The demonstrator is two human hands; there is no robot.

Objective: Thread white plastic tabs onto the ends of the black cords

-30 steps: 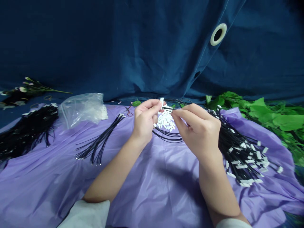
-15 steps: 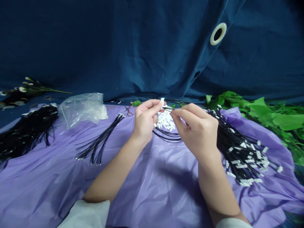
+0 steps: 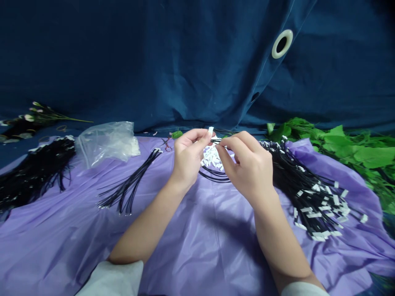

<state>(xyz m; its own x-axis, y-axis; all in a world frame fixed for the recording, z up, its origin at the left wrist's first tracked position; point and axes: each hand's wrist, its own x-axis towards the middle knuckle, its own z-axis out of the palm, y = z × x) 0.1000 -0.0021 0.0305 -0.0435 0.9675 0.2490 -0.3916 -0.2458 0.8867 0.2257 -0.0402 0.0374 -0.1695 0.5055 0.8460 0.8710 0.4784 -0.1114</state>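
Note:
My left hand (image 3: pixel 189 154) is closed, with a small white connector housing (image 3: pixel 210 130) pinched between thumb and forefinger. Thin black wires (image 3: pixel 214 174) loop from beneath that hand toward the right. Fingers pinched together, my right hand (image 3: pixel 251 164) grips a black wire (image 3: pixel 220 142) close to the left fingertips. Whether the wire's tip sits inside the housing is hidden by the fingers. Behind both hands lies a pile of loose white connector housings (image 3: pixel 212 158) on the purple sheet (image 3: pixel 185 255).
At right is a large bundle of black wires (image 3: pixel 296 185) with white ends, beside green leaves (image 3: pixel 348 144). A smaller wire bundle (image 3: pixel 132 179), clear plastic bag (image 3: pixel 106 144), scissors (image 3: pixel 167 144) and dark wire heap (image 3: pixel 40 168) lie left. Blue curtain (image 3: pixel 123 61) hangs behind.
My right hand has moved left, bringing its fingertips and the wire closer to my left hand. The left hand has barely shifted and keeps its pinch.

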